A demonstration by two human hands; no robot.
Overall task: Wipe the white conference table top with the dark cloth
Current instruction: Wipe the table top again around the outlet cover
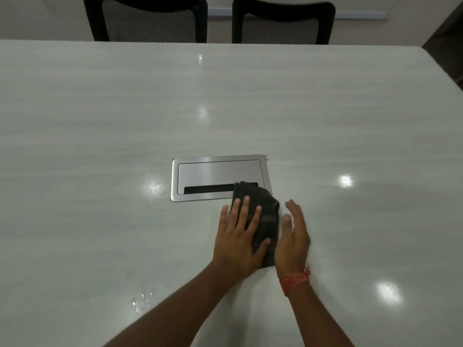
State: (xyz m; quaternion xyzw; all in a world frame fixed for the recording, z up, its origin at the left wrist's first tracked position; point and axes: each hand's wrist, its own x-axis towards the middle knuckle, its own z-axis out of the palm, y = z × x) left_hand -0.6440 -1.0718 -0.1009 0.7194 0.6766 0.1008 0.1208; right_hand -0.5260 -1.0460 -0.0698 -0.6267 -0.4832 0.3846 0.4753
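the dark cloth (265, 221) lay bunched lengthwise on the white counter (100, 121), between the two hands. the left hand (238, 236) rested flat on the cloth's left half, its fingers (244, 209) spread and straight, palm down, pressing rather than gripping; the thumb lay across the cloth's lower middle. the right hand (292, 241) stood on its edge just beside the cloth's right side, its fingers extended and slightly blurred, held loosely apart and closed on nothing; whether its palm actually touched the fabric could not be told. a red thread band (294, 280) circled the right wrist.

the cloth's far end overlapped the near right corner of a brushed metal cable box (218, 171) set flush into the counter, covering the right end of its dark slot (208, 189). the rest of the cloth sat on the bare surface in front of the box.

the counter was glossy, pale with faint streaked grain, and carried several bright reflections of ceiling lights. a small patch of droplets (142, 299) glistened near the left forearm. on the far side two black chairs (147, 18) with grey mesh backs stood side by side, pushed close to the counter's edge. behind them ran a light wall with a pale strip along it, and a darker area showed past the counter's right corner.
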